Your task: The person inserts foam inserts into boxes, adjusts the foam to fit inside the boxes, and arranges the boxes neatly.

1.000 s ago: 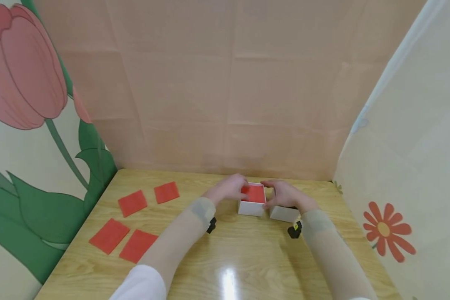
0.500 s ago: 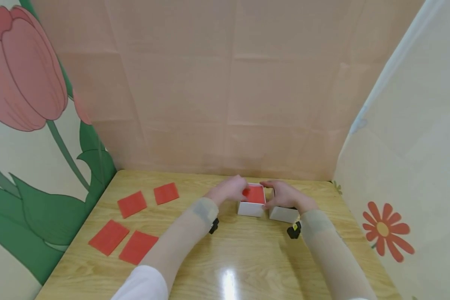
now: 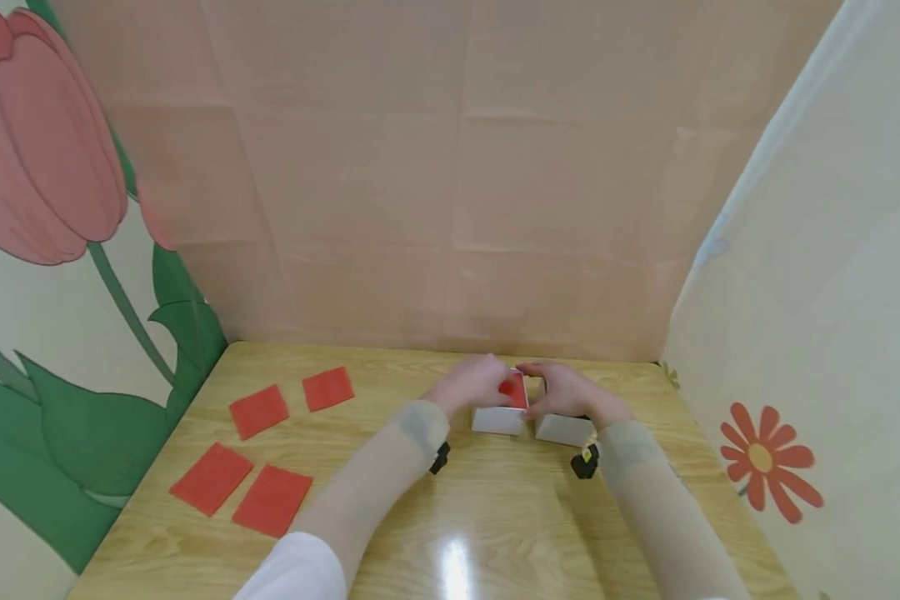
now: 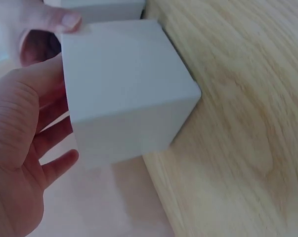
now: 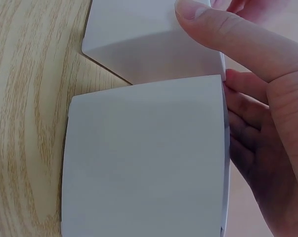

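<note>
A small white box point(image 3: 497, 421) stands on the table with a red square piece point(image 3: 513, 392) showing in its top. Over its left side reaches my left hand point(image 3: 474, 383), fingers at the red piece; in the left wrist view they extend across the box's open side, tips partly hidden. At the right side, my right hand point(image 3: 567, 390) holds the same box, thumb on its outer wall in the right wrist view. A second white box point(image 3: 564, 430), its top dark inside, sits just right, beneath the right hand.
Several flat red squares point(image 3: 272, 500) lie spread on the left of the wooden table point(image 3: 390, 542). Behind the boxes is the table's back edge and a plain pinkish curtain point(image 3: 450, 167). Printed cloth point(image 3: 817, 292) hangs at the right side.
My left hand has shifted right, farther over the white box, covering more of the red piece. The right hand stays in place on the box. The view has drifted slightly.
</note>
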Demonstrator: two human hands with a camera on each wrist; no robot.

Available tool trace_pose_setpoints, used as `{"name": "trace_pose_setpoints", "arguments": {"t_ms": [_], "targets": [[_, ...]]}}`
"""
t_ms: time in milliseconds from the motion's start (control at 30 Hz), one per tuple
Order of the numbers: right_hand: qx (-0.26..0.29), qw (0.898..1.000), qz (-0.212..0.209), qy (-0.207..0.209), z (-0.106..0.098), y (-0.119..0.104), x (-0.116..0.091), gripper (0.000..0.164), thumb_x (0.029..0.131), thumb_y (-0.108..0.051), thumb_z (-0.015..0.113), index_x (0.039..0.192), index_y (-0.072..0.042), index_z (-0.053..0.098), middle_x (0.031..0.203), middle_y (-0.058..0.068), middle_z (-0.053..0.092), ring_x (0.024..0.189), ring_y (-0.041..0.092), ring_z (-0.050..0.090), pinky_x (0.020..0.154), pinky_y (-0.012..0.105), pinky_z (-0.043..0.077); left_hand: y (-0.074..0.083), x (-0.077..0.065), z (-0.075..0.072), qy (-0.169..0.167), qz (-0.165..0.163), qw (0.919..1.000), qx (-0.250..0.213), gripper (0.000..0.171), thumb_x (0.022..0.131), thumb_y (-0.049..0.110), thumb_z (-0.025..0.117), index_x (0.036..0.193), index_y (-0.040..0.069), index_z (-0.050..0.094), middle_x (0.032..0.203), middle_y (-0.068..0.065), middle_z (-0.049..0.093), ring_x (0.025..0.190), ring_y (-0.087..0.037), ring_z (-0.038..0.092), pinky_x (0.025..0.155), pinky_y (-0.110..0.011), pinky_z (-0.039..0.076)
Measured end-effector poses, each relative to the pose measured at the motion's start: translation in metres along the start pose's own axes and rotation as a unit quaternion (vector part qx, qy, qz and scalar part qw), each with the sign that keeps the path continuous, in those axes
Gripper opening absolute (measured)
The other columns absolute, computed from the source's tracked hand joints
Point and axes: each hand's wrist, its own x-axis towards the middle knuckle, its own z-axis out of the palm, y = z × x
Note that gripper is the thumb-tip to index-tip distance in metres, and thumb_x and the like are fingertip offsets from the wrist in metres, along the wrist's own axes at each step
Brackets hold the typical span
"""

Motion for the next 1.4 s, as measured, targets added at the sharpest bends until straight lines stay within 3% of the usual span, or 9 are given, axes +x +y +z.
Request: {"name": "trace_pose_setpoints", "arguments": {"t_ms": [300, 400, 533, 600, 733, 833, 1067, 1267, 1400], "targets": [[-0.003, 1.000, -0.010, 0.002, 0.000, 0.000, -0.002, 0.100, 0.080, -0.034, 0.097, 0.162, -0.007, 0.046, 0.158, 0.012, 0.053, 0.065, 0.015, 0.054, 0.106, 0.053, 0.047, 0.003, 0.006, 0.012, 0.030, 0.018, 0.9994, -0.005, 0.009, 0.099, 0.037, 0.079, 0.103, 0.030, 0.082, 0.091, 0.019, 0.071, 0.085, -0.001, 0.063, 0.080, -0.021, 0.050], [-0.011, 1.000, -0.016, 0.006, -0.001, 0.001, -0.002, 0.101, 0.080, -0.036, 0.097, 0.162, -0.006, 0.047, 0.160, 0.013, 0.052, 0.091, 0.023, 0.064, 0.112, 0.057, 0.044, 0.003, 0.007, 0.014, 0.031, 0.015, 0.9994, -0.001, 0.012, 0.099, 0.039, 0.079, 0.105, 0.029, 0.081, 0.094, 0.018, 0.072, 0.086, -0.002, 0.063, 0.081, -0.021, 0.051], [-0.011, 1.000, -0.015, 0.010, 0.000, 0.001, -0.003, 0.100, 0.079, -0.034, 0.097, 0.161, -0.006, 0.048, 0.160, 0.013, 0.052, 0.125, 0.033, 0.059, 0.116, 0.059, 0.041, 0.004, 0.007, 0.015, 0.031, 0.011, 0.9995, 0.006, 0.014, 0.099, 0.039, 0.079, 0.107, 0.028, 0.080, 0.095, 0.016, 0.073, 0.087, -0.004, 0.064, 0.081, -0.023, 0.051], [-0.007, 1.000, -0.011, 0.009, 0.000, 0.001, -0.004, 0.100, 0.079, -0.033, 0.097, 0.161, -0.007, 0.048, 0.160, 0.012, 0.052, 0.117, 0.032, 0.062, 0.116, 0.058, 0.041, 0.004, 0.007, 0.015, 0.031, 0.011, 0.9994, 0.006, 0.015, 0.099, 0.039, 0.079, 0.107, 0.027, 0.080, 0.095, 0.014, 0.073, 0.087, -0.005, 0.064, 0.081, -0.024, 0.052], [-0.004, 1.000, -0.009, 0.005, 0.001, -0.001, -0.004, 0.099, 0.079, -0.031, 0.097, 0.162, -0.008, 0.047, 0.160, 0.013, 0.052, 0.076, 0.020, 0.057, 0.113, 0.056, 0.043, 0.002, 0.006, 0.016, 0.036, 0.006, 0.9993, 0.009, 0.017, 0.098, 0.039, 0.080, 0.108, 0.025, 0.081, 0.094, 0.011, 0.073, 0.085, -0.006, 0.063, 0.079, -0.024, 0.052], [-0.004, 1.000, -0.012, 0.004, 0.001, -0.003, -0.003, 0.099, 0.080, -0.032, 0.097, 0.162, -0.010, 0.047, 0.160, 0.013, 0.051, 0.067, 0.015, 0.051, 0.110, 0.054, 0.045, 0.000, 0.005, 0.017, 0.035, -0.005, 0.9993, 0.009, 0.019, 0.097, 0.039, 0.081, 0.107, 0.023, 0.081, 0.091, 0.010, 0.072, 0.082, -0.007, 0.062, 0.078, -0.025, 0.052], [-0.010, 1.000, -0.008, 0.007, 0.004, -0.002, 0.002, 0.101, 0.078, -0.038, 0.098, 0.162, -0.013, 0.048, 0.161, 0.011, 0.051, 0.117, 0.024, 0.058, 0.116, 0.057, 0.042, -0.005, 0.002, 0.016, 0.013, -0.012, 0.9998, -0.008, 0.020, 0.097, 0.033, 0.082, 0.111, 0.019, 0.080, 0.095, 0.007, 0.074, 0.084, -0.008, 0.062, 0.080, -0.025, 0.053], [-0.004, 1.000, -0.009, 0.003, 0.005, -0.002, 0.004, 0.101, 0.078, -0.038, 0.097, 0.162, -0.010, 0.047, 0.161, 0.012, 0.050, 0.139, 0.034, 0.052, 0.118, 0.060, 0.038, -0.015, -0.003, 0.003, -0.031, -0.004, 0.9993, -0.019, 0.032, 0.096, 0.022, 0.083, 0.128, 0.019, 0.078, 0.115, 0.003, 0.078, 0.099, -0.010, 0.069, 0.087, -0.026, 0.055], [0.003, 1.000, -0.006, 0.005, 0.003, -0.004, 0.003, 0.101, 0.078, -0.036, 0.098, 0.162, -0.011, 0.048, 0.161, 0.012, 0.051, 0.145, 0.034, 0.048, 0.118, 0.060, 0.038, -0.019, -0.005, -0.003, -0.047, -0.016, 0.9985, -0.023, 0.033, 0.095, 0.019, 0.083, 0.128, 0.017, 0.080, 0.117, 0.004, 0.079, 0.103, -0.010, 0.070, 0.089, -0.026, 0.055]]}}
